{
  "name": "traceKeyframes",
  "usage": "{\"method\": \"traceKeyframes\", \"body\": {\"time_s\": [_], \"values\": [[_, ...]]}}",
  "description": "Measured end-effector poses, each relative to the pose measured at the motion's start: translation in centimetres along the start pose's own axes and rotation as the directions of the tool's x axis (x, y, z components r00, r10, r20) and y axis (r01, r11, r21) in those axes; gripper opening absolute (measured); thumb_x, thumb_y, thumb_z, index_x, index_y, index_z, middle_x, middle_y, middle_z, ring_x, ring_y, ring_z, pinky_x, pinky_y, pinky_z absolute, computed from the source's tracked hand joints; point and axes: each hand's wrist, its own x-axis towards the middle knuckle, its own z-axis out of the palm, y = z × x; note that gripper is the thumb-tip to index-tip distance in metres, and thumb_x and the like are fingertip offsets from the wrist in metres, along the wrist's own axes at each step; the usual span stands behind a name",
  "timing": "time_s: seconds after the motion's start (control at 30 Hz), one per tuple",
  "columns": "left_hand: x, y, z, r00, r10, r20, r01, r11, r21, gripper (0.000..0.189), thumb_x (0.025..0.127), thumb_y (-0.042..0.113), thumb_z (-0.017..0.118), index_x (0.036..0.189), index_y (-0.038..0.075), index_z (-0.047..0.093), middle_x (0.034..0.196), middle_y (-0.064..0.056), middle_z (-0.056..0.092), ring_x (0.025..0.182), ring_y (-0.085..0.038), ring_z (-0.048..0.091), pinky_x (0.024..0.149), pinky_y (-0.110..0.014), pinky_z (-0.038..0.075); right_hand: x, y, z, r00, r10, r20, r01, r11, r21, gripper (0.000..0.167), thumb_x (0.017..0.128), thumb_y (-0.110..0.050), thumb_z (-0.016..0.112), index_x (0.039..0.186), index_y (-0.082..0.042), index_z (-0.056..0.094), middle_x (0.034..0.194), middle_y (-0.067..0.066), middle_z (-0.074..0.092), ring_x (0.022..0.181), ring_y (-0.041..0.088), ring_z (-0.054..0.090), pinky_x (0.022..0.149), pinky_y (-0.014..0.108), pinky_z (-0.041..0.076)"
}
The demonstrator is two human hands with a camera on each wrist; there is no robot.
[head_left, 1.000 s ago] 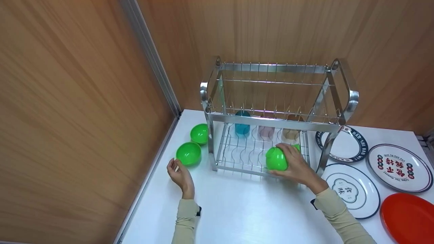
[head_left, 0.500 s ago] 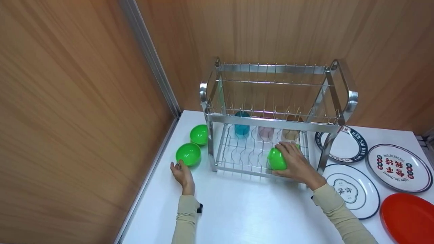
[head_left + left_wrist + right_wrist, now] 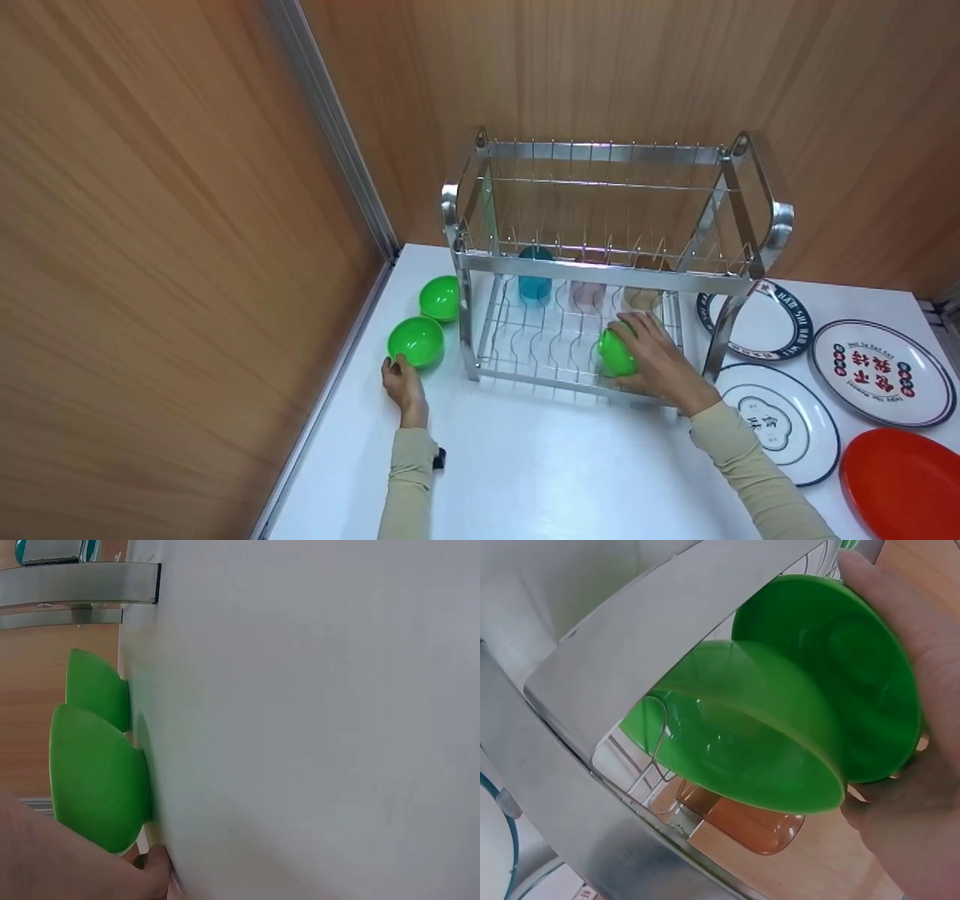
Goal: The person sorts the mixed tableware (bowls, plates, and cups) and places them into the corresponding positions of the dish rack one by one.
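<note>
My right hand (image 3: 656,364) grips a green bowl (image 3: 616,354) tipped on its side over the right part of the dish rack's lower tier (image 3: 540,341). In the right wrist view, a second green bowl (image 3: 735,735) leans tilted against the held one; from the head view my hand covers it. My left hand (image 3: 405,391) is at the near edge of another green bowl (image 3: 416,342), upright on the white table, its fingers loosely bent. Whether they press on the bowl is unclear. One more green bowl (image 3: 440,298) stands right behind that one.
The two-tier metal dish rack (image 3: 600,274) has a blue cup (image 3: 535,285), a pink cup (image 3: 587,294) and a brownish cup (image 3: 641,298) at its lower back. Patterned plates (image 3: 883,373) and a red plate (image 3: 907,480) lie on the right. Wooden panels (image 3: 585,75) rise behind and at left.
My right hand has turned the held bowl and shifted it slightly right on the lower tier. My left hand has moved slightly right, staying by the near bowl's edge.
</note>
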Motion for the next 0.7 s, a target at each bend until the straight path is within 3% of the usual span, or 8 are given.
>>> {"method": "traceKeyframes", "body": {"time_s": [0.2, 0.43, 0.7], "values": [[0.6, -0.3, 0.1, 0.999, 0.027, 0.021, -0.029, 0.997, 0.069, 0.054, 0.111, 0.023, 0.043, 0.155, -0.006, 0.032, 0.156, -0.028, 0.040, 0.147, -0.039, 0.035, 0.122, -0.045, 0.029, 0.2, 0.5, 0.3, 1.000, -0.006, 0.018, 0.007, 0.999, -0.034, 0.095, 0.066, -0.029, 0.100, 0.145, -0.006, 0.052, 0.152, 0.022, 0.043, 0.143, 0.047, 0.035, 0.116, 0.065, 0.029], [1.5, -0.6, 0.3, 0.998, 0.063, 0.027, -0.067, 0.982, 0.177, 0.054, 0.110, 0.019, 0.042, 0.155, -0.007, 0.030, 0.155, -0.031, 0.038, 0.147, -0.042, 0.033, 0.123, -0.048, 0.026, 0.2, 0.9, 0.5, 0.999, -0.018, 0.039, 0.022, 0.993, -0.112, 0.093, 0.064, -0.022, 0.100, 0.143, -0.003, 0.053, 0.150, 0.025, 0.045, 0.141, 0.048, 0.038, 0.117, 0.064, 0.028], [2.4, -0.6, 1.3, 0.992, 0.115, -0.056, -0.097, 0.963, 0.249, 0.046, 0.107, 0.008, 0.040, 0.147, -0.016, 0.038, 0.145, -0.039, 0.045, 0.140, -0.049, 0.040, 0.119, -0.050, 0.032, 0.6, 0.8, 0.6, 0.995, -0.003, 0.097, 0.022, 0.981, -0.190, 0.092, 0.063, -0.019, 0.101, 0.142, -0.005, 0.055, 0.150, 0.022, 0.047, 0.143, 0.048, 0.034, 0.118, 0.065, 0.026]]}}
